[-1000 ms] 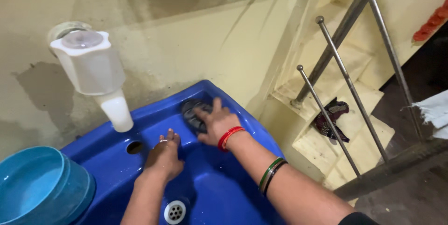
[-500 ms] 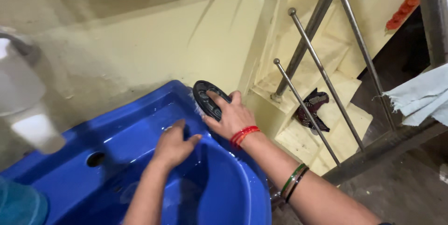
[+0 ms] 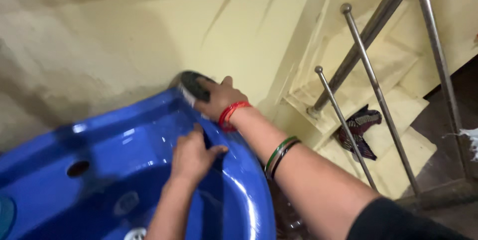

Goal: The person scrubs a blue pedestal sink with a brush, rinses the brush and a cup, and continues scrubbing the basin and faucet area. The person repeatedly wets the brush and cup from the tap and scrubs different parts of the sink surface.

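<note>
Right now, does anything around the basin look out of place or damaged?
A dark sandal lies alone on the pale steps behind the railing. The wall above the blue basin is stained and streaked. The basin itself shows no damage.

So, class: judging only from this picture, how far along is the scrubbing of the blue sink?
Done: the blue sink shines wet inside, so the bowl looks gone over, though cleanliness is hard to judge. In hand: the right hand presses a dark scrubbing brush onto the back corner of the rim by the wall, while the left hand rests inside the bowl. Left: the front rim, probably, and rinsing.
</note>
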